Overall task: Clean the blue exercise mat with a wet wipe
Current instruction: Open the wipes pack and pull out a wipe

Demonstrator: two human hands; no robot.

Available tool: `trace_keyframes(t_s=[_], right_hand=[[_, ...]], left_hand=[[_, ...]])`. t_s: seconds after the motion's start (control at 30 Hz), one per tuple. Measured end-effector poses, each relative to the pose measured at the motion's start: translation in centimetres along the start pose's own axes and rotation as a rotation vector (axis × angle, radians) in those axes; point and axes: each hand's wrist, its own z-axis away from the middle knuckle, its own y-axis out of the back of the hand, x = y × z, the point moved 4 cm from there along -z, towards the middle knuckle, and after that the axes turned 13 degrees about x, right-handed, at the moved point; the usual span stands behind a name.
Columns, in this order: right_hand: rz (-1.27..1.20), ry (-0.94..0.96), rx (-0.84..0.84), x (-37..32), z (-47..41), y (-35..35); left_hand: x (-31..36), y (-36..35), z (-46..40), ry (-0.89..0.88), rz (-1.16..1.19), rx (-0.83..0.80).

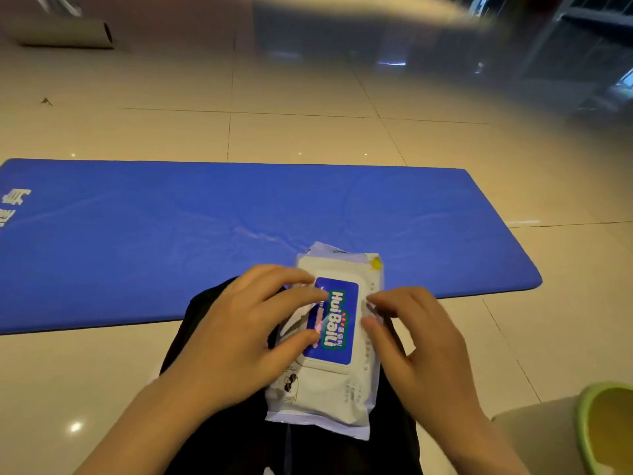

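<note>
Blue exercise mat [205, 234]: we find it unrolled flat on the floor, its long axis running left to right across the view, its near edge just ahead of the lap. We note pale smears near its middle.
Tiled floor [308, 132]: we see glossy cream tiles around the mat on every side, with a small scrap of debris far left.
Dark garment [205, 423]: we see it over the lap, supporting the pack.
Basin [606, 426]: we note a green-rimmed one at the lower right, well apart from the pack and off the mat.
Wipe pack [329, 341]: we record it on the lap, long axis pointing away from us towards the mat, its far end overlapping the mat's near edge in the view.
Lid [337, 320]: we see a blue-labelled flap that appears closed; no wipe is out.
Left hand [236, 334]: we find the fingers spread and slightly curled, tips resting on the lid's left edge, steadying rather than gripping.
Right hand [421, 347]: we find the fingers narrow and bent, tips at the lid's right edge, apparently on the pull tab; we cannot tell whether they pinch it.
Key relation: we judge the right hand nearer the opening edge, so the lid must lift from right to left.
Obstruction: we see nothing between the hands and the mat.
</note>
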Motion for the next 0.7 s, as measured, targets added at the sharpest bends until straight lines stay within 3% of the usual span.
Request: trace_keyframes(t_s=[0.17,0.3,0.43,0.7], right_hand=[[0.025,-0.025,-0.043,-2.9,5.2,-0.7],[0.02,-0.064,-0.04,-2.7,5.8,-1.3],[-0.012,-0.139,-0.003,-1.0,3.8,-0.6],[-0.035,-0.253,-0.062,2.7,-0.7,0.4]], left_hand=[[0.5,-2.7,-3.5,-0.271,0.005,-0.081],[-0.5,-4.6,-3.2,-0.166,0.117,-0.144],[-2.4,-2.9,-2.5,-0.06,0.085,-0.096],[-2.8,-1.2,-2.0,-0.123,-0.051,-0.148]])
